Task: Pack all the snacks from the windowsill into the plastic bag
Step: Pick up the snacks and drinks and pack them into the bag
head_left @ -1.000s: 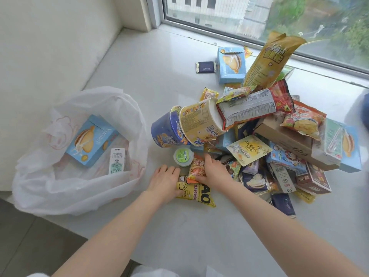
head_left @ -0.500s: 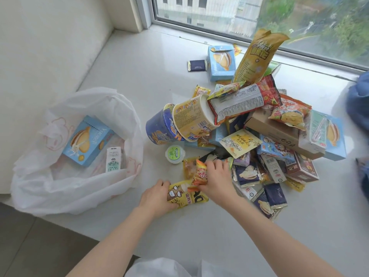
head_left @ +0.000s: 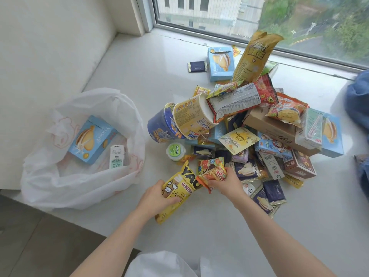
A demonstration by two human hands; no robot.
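A heap of snacks (head_left: 257,124) covers the right half of the white windowsill (head_left: 139,68). My left hand (head_left: 154,198) grips a yellow packet with black letters (head_left: 179,186), lifted off the sill at the heap's near edge. My right hand (head_left: 226,183) holds a small orange packet (head_left: 212,175) beside it. The white plastic bag (head_left: 79,176) lies open at the left. Inside it are a light blue box (head_left: 90,139) and a small white carton (head_left: 116,156).
Two paper cups (head_left: 179,120) lie on their sides at the heap's left, a small green-lidded tub (head_left: 175,151) in front of them. A blue box (head_left: 219,63) and a dark wrapper (head_left: 196,66) sit near the window. Blue cloth (head_left: 358,104) lies at the right edge.
Both hands closed on packets at the heap's near edge and lifted them. The yellow packet has come up off the sill and tilted.
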